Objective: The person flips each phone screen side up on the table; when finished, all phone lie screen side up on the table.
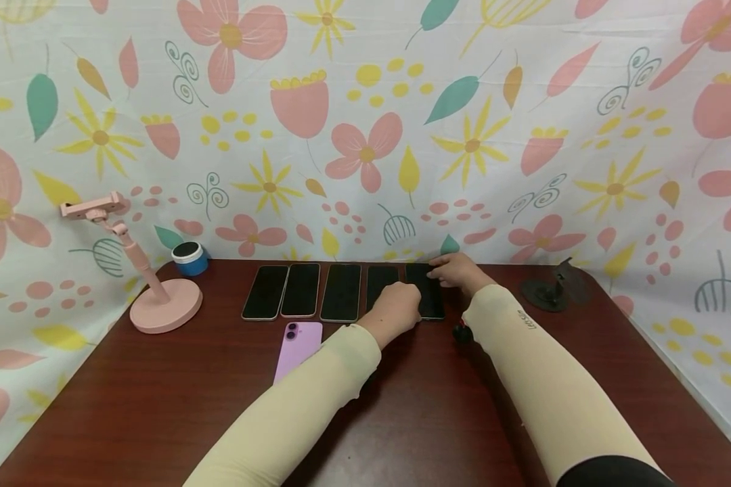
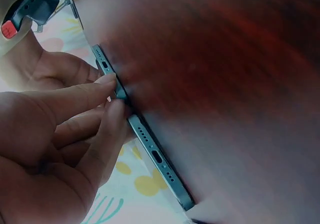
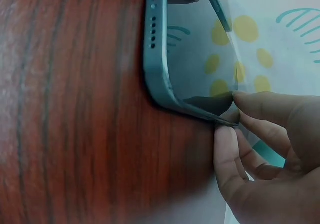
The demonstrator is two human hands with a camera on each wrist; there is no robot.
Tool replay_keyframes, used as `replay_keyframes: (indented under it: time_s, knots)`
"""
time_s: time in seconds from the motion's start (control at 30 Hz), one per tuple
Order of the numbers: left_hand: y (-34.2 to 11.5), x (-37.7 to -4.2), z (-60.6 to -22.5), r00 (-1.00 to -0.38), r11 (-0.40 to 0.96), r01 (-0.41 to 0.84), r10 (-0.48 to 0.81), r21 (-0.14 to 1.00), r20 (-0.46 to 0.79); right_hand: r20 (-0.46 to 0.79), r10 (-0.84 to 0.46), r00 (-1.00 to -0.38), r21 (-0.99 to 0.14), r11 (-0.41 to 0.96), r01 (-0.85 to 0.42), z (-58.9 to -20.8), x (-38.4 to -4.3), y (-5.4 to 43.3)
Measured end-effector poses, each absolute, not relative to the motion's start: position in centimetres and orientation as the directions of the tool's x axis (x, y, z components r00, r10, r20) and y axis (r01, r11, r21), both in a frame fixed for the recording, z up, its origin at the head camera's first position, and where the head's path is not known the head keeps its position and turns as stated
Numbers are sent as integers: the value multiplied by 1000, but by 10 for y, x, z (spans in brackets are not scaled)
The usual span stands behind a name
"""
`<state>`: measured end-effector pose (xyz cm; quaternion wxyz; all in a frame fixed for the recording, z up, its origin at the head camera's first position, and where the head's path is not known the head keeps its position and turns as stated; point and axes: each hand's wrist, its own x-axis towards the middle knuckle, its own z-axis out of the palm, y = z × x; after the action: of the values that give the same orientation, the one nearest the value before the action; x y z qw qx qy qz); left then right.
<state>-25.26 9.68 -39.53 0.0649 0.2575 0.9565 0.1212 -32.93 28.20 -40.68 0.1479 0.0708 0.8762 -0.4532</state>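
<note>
Several dark-screened phones lie in a row along the back of the brown table, screens up. My right hand [image 1: 459, 272] pinches the far right edge of the rightmost smartphone [image 1: 431, 306] between thumb and fingers. At that phone's near left corner, my left hand [image 1: 397, 306] pinches with thumb and forefinger, as the left wrist view shows. This left hand overlaps the neighbouring phone [image 1: 380, 276] in the head view. In the right wrist view the held smartphone [image 3: 157, 79] lies close over the wood, its port end showing. A purple phone [image 1: 298, 345] lies back up, partly hidden by my left sleeve.
Three more phones, including the leftmost phone [image 1: 266, 292], continue the row. A pink phone stand [image 1: 164, 308] and a blue jar [image 1: 190, 260] are at the left. At the right is a dark stand [image 1: 551, 291]. Behind the table [image 1: 390, 419] hangs a floral cloth [image 1: 365, 122].
</note>
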Motion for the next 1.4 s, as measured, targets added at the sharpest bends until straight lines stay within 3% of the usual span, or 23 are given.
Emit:
replay_keyframes:
  time_s: [0.2, 0.5, 0.93, 1.17, 1.4]
  knots:
    - [96, -252, -395, -855, 835, 479, 513, 271, -69, -327, 11, -945, -754, 600, 268, -407, -331, 281]
    - [89, -253, -393, -851, 811, 456, 518, 366, -88, -309, 27, -951, -757, 598, 263, -405, -328, 278]
    - [46, -247, -371, -837, 713, 454, 547, 535, -19, -170, 67, -983, -757, 630, 174, -383, -310, 254]
    - [0, -240, -366, -865, 699, 420, 501, 578, 24, -135, -36, -990, -824, 559, 92, -376, -299, 217]
    - [-56, -215, -371, -928, 794, 338, 372, 506, 36, -183, -174, -968, -815, 578, 50, -374, -275, 172]
